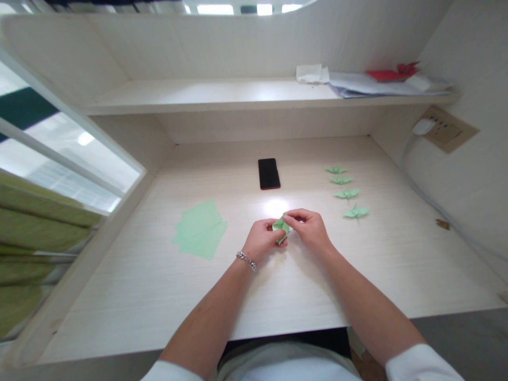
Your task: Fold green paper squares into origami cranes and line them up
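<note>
A partly folded piece of green paper (280, 226) is held just above the desk, between my two hands. My left hand (265, 239) grips it from the left, thumb across its front and fingers behind. At its upper right edge, my right hand (308, 226) pinches the paper between thumb and forefinger. To the right, several green folded paper cranes (356, 212) stand in a column. A loose stack of green paper sheets (201, 230) lies fanned out on the left. Part of the held paper is covered by my fingers.
A black phone (269, 173) lies on the desk (151, 296) beyond my hands. Above, a shelf (190, 94) bears papers (357, 86), a tissue (311, 74) and a red folded paper (407, 67). A cable (416, 188) runs from the wall socket (452, 129) down the right side.
</note>
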Action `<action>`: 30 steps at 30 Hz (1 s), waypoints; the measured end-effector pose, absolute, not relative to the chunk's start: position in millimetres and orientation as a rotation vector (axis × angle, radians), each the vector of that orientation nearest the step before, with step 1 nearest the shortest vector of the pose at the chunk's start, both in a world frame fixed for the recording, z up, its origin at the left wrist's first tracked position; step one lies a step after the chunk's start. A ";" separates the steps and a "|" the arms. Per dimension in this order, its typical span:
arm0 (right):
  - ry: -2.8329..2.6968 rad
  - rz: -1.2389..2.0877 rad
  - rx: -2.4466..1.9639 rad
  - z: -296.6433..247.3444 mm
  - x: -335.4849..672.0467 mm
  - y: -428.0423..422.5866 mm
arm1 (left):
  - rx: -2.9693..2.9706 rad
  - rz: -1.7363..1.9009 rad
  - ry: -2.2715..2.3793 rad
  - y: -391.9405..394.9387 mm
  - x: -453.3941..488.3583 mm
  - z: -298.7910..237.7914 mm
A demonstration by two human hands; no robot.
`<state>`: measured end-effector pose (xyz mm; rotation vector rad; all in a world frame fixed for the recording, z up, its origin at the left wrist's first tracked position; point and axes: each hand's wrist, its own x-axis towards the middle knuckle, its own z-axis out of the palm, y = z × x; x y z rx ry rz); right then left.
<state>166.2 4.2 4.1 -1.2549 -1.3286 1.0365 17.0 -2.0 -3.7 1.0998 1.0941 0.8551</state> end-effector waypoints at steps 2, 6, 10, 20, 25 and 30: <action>-1.317 1.040 -1.244 4.1 166.3 4.5 | 1.103 0.849 1.089 -2.2 17.7 -2.8; -1.307 1.069 -1.242 3.4 167.8 6.1 | 1.090 0.887 1.083 -0.9 16.5 -0.7; -1.289 1.298 -1.213 -0.1 168.6 7.7 | 1.057 1.005 1.070 1.1 14.6 3.0; -0.940 1.526 -1.188 3.1 168.3 7.4 | 0.895 0.936 0.893 -0.3 4.0 17.1; -0.881 1.566 -1.152 10.4 172.0 7.2 | 0.858 0.935 0.859 4.1 -7.5 20.0; -0.902 1.542 -1.172 10.7 170.1 6.2 | 0.918 0.917 0.865 2.9 -5.4 15.7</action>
